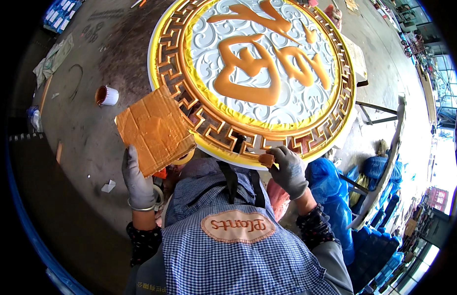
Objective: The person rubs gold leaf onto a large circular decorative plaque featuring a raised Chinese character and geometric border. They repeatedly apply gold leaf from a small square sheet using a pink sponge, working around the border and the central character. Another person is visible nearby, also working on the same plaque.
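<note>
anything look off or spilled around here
A loose white scrap lies on the floor at the left, like dropped litter. A dark reddish-brown stain spreads over the floor beside the round panel, perhaps from spilled paint. The white pot may be tipped, but lens bend leaves that unclear.

Blown-out glare at right
</note>
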The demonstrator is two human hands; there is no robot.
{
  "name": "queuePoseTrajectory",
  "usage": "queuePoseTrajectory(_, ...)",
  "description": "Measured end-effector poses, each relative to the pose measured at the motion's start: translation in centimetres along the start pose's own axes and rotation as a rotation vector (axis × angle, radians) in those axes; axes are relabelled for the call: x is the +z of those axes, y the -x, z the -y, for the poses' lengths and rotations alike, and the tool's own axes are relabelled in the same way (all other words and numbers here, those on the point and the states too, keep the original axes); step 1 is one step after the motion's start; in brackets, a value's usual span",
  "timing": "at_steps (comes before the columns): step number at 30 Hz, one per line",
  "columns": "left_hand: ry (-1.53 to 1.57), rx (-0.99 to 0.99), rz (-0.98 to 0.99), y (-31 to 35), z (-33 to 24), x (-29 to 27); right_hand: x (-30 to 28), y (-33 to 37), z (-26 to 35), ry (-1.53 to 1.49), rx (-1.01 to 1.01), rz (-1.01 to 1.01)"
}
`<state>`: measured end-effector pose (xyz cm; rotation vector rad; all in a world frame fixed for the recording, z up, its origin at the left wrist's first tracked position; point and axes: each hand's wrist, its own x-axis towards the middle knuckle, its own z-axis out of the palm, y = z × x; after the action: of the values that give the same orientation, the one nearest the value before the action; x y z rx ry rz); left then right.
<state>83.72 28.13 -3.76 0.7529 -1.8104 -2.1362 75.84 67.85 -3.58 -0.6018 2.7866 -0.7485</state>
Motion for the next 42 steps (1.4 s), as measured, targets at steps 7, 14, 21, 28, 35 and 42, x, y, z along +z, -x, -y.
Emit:
queuePoseTrajectory(7,-0.104,0.084,0.028,0.6,0.6,-2.2,0.1,-3.2,2.6,-0.165,0.167,-0.115)
queuePoseTrajectory(14,0.085,-0.051,-0.097,2.2,-1.0,-2.3,3.4,-8.3,4.8,-0.236,0.207,-0.236)
queuePoseTrajectory(21,-0.021,-0.082,-0.164,3.1,0.2,-4.3,5.8,-10.4,5.6,-0.128,0.212,-0.206)
queuePoseTrajectory(28,-0.004,-0.083,-0.193,3.0,-0.3,-4.1,3.5,-6.6,3.2,0.126,0.282,-0.156)
queuePoseTrajectory(35,0.009,-0.029,-0.208,2.5,1.3,-5.3,3.0,-9.0,6.0,-0.211,0.110,-0.102)
queuePoseTrajectory(42,0.074,-0.077,-0.249,3.3,-0.3,-5.2,4.0,-10.4,4.6,0.181,-0.192,0.023)
